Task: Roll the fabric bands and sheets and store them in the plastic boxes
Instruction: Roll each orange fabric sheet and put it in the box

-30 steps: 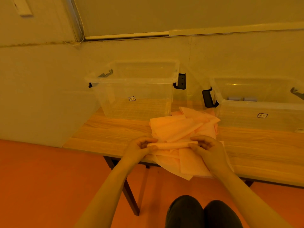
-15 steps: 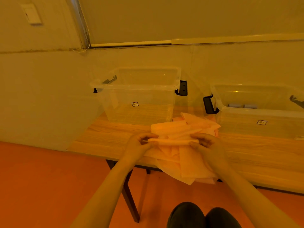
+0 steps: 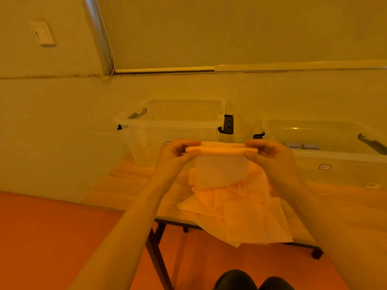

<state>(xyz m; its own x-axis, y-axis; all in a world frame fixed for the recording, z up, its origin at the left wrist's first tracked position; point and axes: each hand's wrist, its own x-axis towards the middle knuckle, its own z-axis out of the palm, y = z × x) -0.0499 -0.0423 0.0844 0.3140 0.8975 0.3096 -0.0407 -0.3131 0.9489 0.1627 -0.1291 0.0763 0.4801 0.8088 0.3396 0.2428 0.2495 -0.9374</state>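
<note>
The person holds a pale orange, partly rolled fabric sheet (image 3: 221,150) up in front of them, one end pinched in the left hand (image 3: 177,152) and the other in the right hand (image 3: 270,151), thumbs underneath and fingers curled over the top. The roll's long axis runs straight across from hand to hand, level, and the unrolled tail of the sheet hangs down between the wrists toward the loose heap of pale orange fabric sheets (image 3: 236,208) lying on the light wooden table (image 3: 125,185) below the hands, part of the heap drooping over the near edge. Beyond the hands stand two clear plastic storage boxes with black latches: one box (image 3: 173,122) just past the left hand, looking empty, and a second box (image 3: 339,155) past and to the outside of the right hand. I judge the rolling is unfinished, since a good length still hangs free; once it is wound up, the first box lies almost dead ahead of the roll, nearer the left hand. Counted: one roll in hand, two boxes, two small grey rolls (image 3: 303,145) inside the second box, and a heap whose sheets overlap too much to number.
</note>
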